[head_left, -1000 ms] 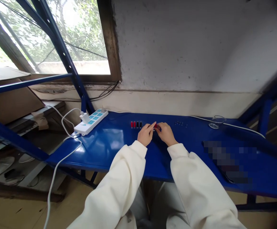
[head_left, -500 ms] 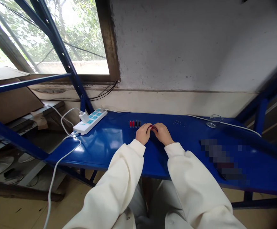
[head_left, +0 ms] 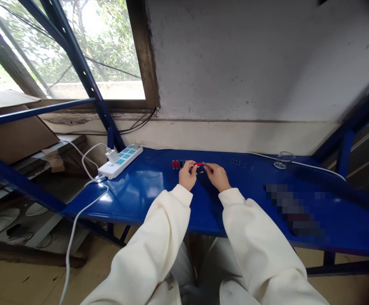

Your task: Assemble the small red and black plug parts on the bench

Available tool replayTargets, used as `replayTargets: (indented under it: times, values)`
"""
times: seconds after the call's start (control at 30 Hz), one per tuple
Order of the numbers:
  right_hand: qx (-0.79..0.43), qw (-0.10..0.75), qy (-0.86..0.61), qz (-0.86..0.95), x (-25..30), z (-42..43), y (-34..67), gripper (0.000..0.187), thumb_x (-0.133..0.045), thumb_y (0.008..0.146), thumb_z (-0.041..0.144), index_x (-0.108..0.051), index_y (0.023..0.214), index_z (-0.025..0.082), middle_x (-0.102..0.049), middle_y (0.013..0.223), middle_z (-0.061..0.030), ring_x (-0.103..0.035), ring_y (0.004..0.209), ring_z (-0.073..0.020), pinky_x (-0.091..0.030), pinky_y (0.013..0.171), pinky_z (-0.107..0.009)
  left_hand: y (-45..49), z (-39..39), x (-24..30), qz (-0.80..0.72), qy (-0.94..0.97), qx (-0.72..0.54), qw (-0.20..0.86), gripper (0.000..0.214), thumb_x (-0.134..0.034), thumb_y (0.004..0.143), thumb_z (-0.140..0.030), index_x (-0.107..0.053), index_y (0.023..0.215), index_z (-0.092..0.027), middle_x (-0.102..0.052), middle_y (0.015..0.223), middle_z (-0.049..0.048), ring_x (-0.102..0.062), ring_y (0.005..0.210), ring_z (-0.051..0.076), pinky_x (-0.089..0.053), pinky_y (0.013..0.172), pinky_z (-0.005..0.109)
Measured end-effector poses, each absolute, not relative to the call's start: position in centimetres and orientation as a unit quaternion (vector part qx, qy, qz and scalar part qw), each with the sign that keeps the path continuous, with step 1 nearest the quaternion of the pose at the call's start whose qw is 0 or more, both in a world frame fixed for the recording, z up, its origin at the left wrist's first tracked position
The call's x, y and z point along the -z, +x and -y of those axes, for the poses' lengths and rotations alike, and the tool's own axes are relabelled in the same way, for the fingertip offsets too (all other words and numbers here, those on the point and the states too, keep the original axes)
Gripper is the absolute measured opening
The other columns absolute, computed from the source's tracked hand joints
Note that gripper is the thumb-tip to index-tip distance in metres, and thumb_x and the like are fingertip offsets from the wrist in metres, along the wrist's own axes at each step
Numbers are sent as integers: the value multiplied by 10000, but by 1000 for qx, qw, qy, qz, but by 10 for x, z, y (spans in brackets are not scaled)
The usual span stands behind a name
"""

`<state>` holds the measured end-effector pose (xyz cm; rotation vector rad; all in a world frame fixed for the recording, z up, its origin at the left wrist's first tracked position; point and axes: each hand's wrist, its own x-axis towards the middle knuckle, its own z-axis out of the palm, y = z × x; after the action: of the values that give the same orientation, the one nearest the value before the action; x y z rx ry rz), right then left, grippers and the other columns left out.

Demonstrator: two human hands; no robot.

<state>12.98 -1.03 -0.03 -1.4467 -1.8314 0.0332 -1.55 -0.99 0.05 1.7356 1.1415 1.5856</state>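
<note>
A small red cylindrical piece lies level between my two hands above the blue table. My left hand pinches its left end with thumb and fingertips. At the other end, my right hand is closed on it, fingertips together. To the left of my hands, small red cylinders stand in a row with a black cylinder; my left fingers partly cover the row's right end. Several tiny metal parts rest on the table right of my hands.
A white power strip with a plug and cable is at the table's left end. Back right stands a clear glass beside a white cable. A blurred-out dark object lies at the right. Blue metal frame posts flank the table.
My hands have moved slightly apart, with the left shifting a little left. More of the red cylindrical piece shows between them, now lying level.
</note>
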Motion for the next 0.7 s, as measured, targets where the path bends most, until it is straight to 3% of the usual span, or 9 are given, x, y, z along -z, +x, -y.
replayTargets:
  times: [0.7]
  values:
    - [-13,373,-597,710,3,10,130,295,-426,825,316,-644,986,199,-654,847,-69,-584,723,-167,-433,655,-263,-15,11,0,-423,630,-587,282,208,-459,815,-375,-500,881,-182,-661,765,33,-562,484,80,-460,539,224]
